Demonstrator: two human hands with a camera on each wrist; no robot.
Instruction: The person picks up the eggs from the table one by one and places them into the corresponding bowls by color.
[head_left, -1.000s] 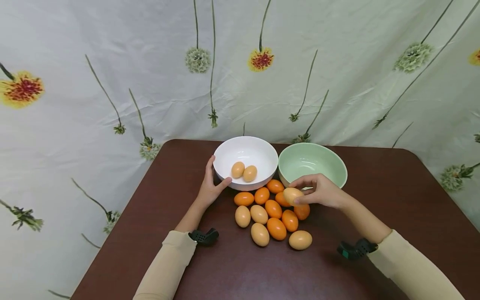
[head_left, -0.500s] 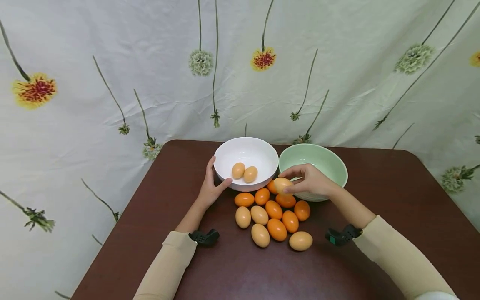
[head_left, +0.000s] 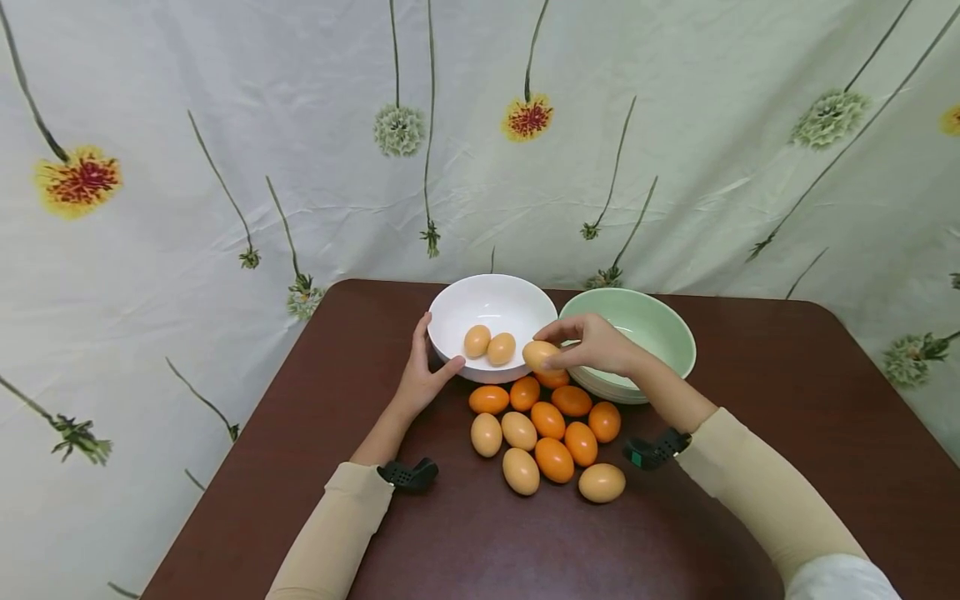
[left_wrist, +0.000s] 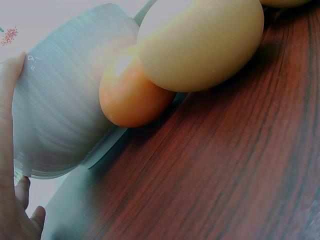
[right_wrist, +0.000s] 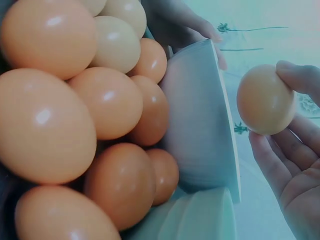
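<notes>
My right hand (head_left: pixel 596 343) pinches a light-brown egg (head_left: pixel 538 356) between thumb and fingers, over the right front rim of the white bowl (head_left: pixel 517 304). The right wrist view shows this egg raised clear of the bowl's rim. Two more light-brown eggs (head_left: pixel 489 345) lie inside the white bowl. My left hand (head_left: pixel 423 371) holds that bowl at its left side, thumb at the front rim and fingers along the outer wall. Several orange eggs (head_left: pixel 553 459) and a few light-brown eggs (head_left: pixel 521 471) lie grouped on the table before the bowls.
Right of the white bowl, close against it, stands a pale green bowl (head_left: pixel 663 321), partly hidden by my right forearm. Both are near the back edge of the dark brown table (head_left: pixel 465 542). A flower-printed cloth (head_left: pixel 315 125) hangs behind.
My right hand has carried the light-brown egg leftward and away from me, from in front of the green bowl to the white bowl's rim. The left hand stays on the bowl.
</notes>
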